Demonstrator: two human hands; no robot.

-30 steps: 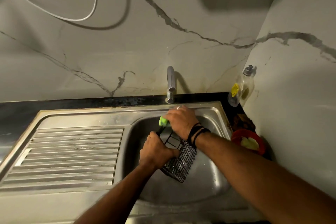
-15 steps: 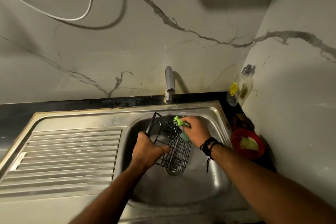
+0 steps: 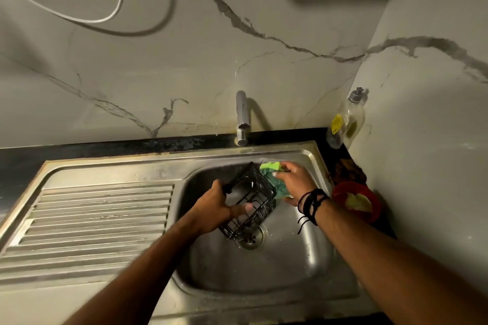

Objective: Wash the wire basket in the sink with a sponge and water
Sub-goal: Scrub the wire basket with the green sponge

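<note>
Wire basket [image 3: 252,203], left hand [image 3: 214,210] gripping it, now tilts leftward; right hand [image 3: 294,179] clutches sponge [image 3: 273,177] outside.

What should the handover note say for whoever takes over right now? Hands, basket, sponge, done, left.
Left hand grips the wire basket, held tilted over the drain in the sink.
Right hand holds the green sponge against the basket's far outer side.
No water visible from the tap.
Done: scrubbing underway; how much is clean cannot be told.
Left: finish scrubbing the sides, rinse.
</note>
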